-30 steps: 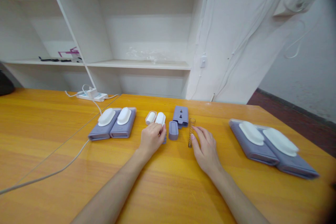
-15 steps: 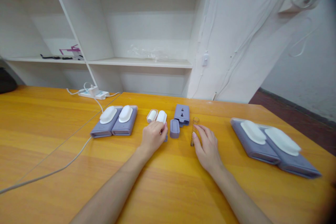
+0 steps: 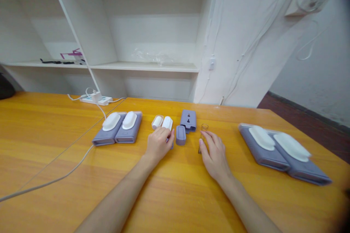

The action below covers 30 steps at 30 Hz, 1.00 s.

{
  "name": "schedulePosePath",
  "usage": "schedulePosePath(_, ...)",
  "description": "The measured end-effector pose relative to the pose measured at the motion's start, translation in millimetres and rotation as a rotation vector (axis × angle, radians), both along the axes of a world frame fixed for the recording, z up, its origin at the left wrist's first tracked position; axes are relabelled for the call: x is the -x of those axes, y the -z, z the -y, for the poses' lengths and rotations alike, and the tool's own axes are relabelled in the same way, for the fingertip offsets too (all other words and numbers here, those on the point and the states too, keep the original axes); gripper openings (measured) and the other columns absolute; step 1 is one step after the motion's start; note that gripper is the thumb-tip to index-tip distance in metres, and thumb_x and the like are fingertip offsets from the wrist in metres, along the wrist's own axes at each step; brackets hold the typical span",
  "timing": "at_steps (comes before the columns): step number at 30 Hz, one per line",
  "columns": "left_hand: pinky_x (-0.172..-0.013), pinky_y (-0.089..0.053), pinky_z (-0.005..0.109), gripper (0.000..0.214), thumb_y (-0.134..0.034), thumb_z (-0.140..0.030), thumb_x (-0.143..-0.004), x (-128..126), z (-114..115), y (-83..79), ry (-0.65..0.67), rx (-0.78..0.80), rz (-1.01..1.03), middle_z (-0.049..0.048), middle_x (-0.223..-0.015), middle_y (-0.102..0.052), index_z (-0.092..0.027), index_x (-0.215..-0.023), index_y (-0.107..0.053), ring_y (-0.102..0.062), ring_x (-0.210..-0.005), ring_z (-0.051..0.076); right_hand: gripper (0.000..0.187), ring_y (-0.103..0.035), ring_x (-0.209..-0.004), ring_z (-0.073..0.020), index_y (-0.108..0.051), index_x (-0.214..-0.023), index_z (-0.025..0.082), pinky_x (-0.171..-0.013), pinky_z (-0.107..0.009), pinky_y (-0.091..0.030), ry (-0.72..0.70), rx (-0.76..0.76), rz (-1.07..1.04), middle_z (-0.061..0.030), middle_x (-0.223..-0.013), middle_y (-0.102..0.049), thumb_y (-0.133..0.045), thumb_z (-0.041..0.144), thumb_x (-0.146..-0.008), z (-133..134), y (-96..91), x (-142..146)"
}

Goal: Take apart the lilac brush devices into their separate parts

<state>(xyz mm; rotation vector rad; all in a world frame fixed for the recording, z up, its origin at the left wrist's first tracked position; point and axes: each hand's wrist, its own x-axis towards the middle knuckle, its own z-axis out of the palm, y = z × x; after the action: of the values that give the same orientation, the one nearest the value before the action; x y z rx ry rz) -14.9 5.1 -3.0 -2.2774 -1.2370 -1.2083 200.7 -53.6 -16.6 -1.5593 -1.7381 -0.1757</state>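
Observation:
My left hand [image 3: 159, 145] is closed at the middle of the table, with its fingers curled down. A bit of purple plastic shows below its thumb; the rest of what it holds is hidden. Just beyond its knuckles lies a white ribbed piece [image 3: 167, 122], beside a small clear case with a white insert [image 3: 157, 121]. My right hand [image 3: 215, 154] has its thumb and fingers around a thin, brownish coil spring [image 3: 204, 127], largely covered by the fingers. Between the hands are a small purple cap [image 3: 181, 135] and a purple housing with dark slots [image 3: 188, 118].
Two purple boxes with white oval tops [image 3: 125, 139] stand at left, and two more [image 3: 273, 162] at right. A white power strip [image 3: 96, 99] with cables lies at the back left. White shelving [image 3: 144, 66] rises behind the wooden table [image 3: 175, 196].
My right hand has closed further over the coil spring, covering more of it. My left hand stays in place. The whole view has shifted slightly.

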Motion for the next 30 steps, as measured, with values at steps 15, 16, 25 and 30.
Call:
schedulePosePath(15,-0.107,-0.015,0.062,0.045,-0.059,-0.045,-0.081,-9.7,10.0,-8.6,0.032,0.160,-0.173,0.0153,-0.134,-0.046,-0.024,-0.120,-0.054,-0.036,-0.127,0.035,0.042,-0.044,-0.119,-0.0291,-0.057,-0.122,0.023,-0.102,-0.053,-0.029,0.019,0.025,0.289,-0.0118,-0.130,-0.051,-0.049,0.016,-0.081,-38.3,-28.2,25.8)
schedulePosePath(16,-0.107,-0.014,0.063,0.045,-0.058,-0.046,-0.081,-9.1,9.5,-7.6,0.021,0.172,-0.178,0.0148,-0.136,-0.044,-0.025,-0.121,-0.054,-0.034,-0.129,0.035,0.044,-0.043,-0.120,-0.0282,-0.056,-0.123,0.023,-0.103,-0.052,-0.028,0.008,0.046,0.308,-0.0110,-0.132,-0.050,-0.049,0.015,-0.081,-43.5,-29.8,27.2)
schedulePosePath(25,-0.109,-0.011,0.062,0.039,-0.047,-0.042,-0.087,-8.8,7.2,-1.3,-0.024,0.273,-0.229,0.0126,-0.131,-0.049,-0.025,-0.123,-0.052,-0.037,-0.128,0.032,0.028,-0.058,-0.101,-0.0243,-0.063,-0.109,0.019,-0.087,-0.037,-0.043,-0.038,0.108,0.570,-0.0100,-0.105,-0.068,-0.045,0.012,-0.088,-72.7,-36.5,38.7)
schedulePosePath(30,-0.109,-0.012,0.062,0.039,-0.046,-0.043,-0.088,-8.2,7.9,-2.7,-0.035,0.291,-0.233,0.0129,-0.131,-0.048,-0.024,-0.122,-0.051,-0.035,-0.129,0.032,0.032,-0.056,-0.111,-0.0256,-0.061,-0.113,0.014,-0.078,-0.033,-0.049,-0.018,0.049,0.556,-0.0126,-0.118,-0.063,-0.042,0.007,-0.087,-84.0,-42.0,27.0)
